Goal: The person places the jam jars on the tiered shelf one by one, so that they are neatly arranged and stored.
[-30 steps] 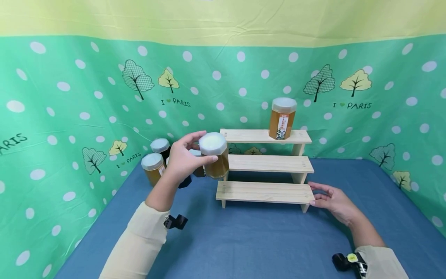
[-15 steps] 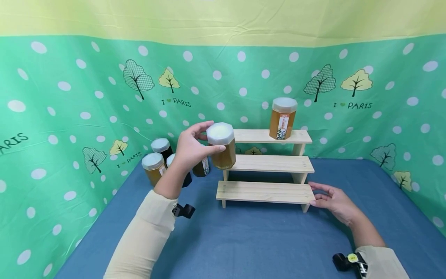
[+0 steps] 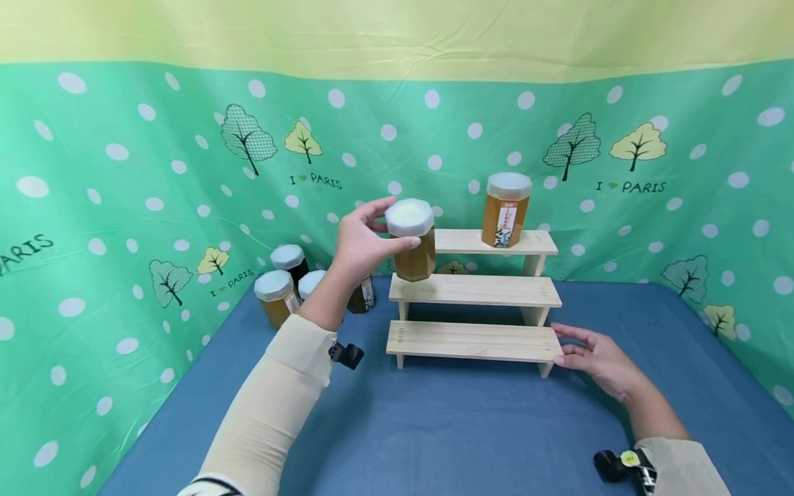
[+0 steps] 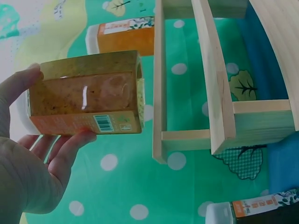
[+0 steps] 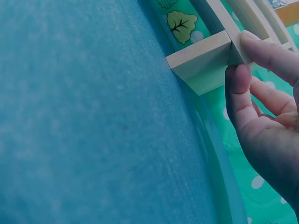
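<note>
My left hand (image 3: 366,241) grips a honey jar (image 3: 414,255) with a white lid, thumb in front and fingers behind. The jar is upright in the air, overlapping the left end of the stand's upper tiers in the head view. Its barcode label shows in the left wrist view, where the fingers (image 4: 70,149) curl under its side. A three-tier wooden stand (image 3: 474,291) stands on the blue cloth. My right hand (image 3: 598,362) pinches the right end of its lowest shelf (image 5: 219,23) between thumb and fingers. Another honey jar (image 3: 505,213) sits on the top shelf, toward the right.
Several white-lidded jars stand on the cloth at the left, among them an amber jar (image 3: 275,300) and a dark jar (image 3: 290,260); my left forearm partly hides the group. A green dotted curtain (image 3: 186,138) encloses the back and sides of the blue cloth (image 3: 459,427).
My left hand has carried the honey jar up and to the right, from beside the stand to in front of its upper tiers. The right hand stays at the lowest shelf.
</note>
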### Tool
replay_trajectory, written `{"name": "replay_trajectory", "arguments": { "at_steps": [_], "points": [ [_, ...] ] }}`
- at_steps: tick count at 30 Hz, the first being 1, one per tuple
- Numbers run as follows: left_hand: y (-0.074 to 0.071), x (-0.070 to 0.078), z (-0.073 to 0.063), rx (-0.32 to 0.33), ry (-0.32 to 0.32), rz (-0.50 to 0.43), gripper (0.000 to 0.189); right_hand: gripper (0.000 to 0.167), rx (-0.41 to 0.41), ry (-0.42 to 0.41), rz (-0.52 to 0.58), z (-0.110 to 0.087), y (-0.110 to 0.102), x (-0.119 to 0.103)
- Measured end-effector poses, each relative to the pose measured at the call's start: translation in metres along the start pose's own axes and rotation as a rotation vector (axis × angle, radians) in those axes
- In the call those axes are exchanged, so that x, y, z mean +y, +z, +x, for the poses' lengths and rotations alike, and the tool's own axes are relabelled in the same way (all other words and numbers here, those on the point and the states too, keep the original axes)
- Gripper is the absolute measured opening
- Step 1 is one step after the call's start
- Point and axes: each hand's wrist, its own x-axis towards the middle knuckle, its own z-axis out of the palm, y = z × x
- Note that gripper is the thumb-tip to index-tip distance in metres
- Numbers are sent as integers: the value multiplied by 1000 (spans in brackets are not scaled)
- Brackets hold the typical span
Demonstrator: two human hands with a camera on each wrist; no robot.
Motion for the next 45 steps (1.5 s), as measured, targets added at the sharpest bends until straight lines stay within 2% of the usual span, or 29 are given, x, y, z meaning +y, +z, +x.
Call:
{"name": "replay_trajectory", "arguments": {
  "at_steps": [11, 23, 33, 40, 45],
  "points": [
    [24, 7, 26, 15, 22, -58, 78, 81, 3, 9, 6, 0, 0, 3],
    [46, 8, 49, 26, 10, -6, 76, 79, -12, -7, 17, -1, -1, 1],
    [67, 6, 60, 63, -34, 44, 77, 81, -10, 18, 8, 0, -1, 0],
    [72, -1, 66, 94, -55, 94, 76, 80, -13, 5, 11, 1, -2, 1],
    [71, -5, 67, 104, -47, 109, 76, 81, -16, 12, 12, 1, -2, 1]
  ]
}}
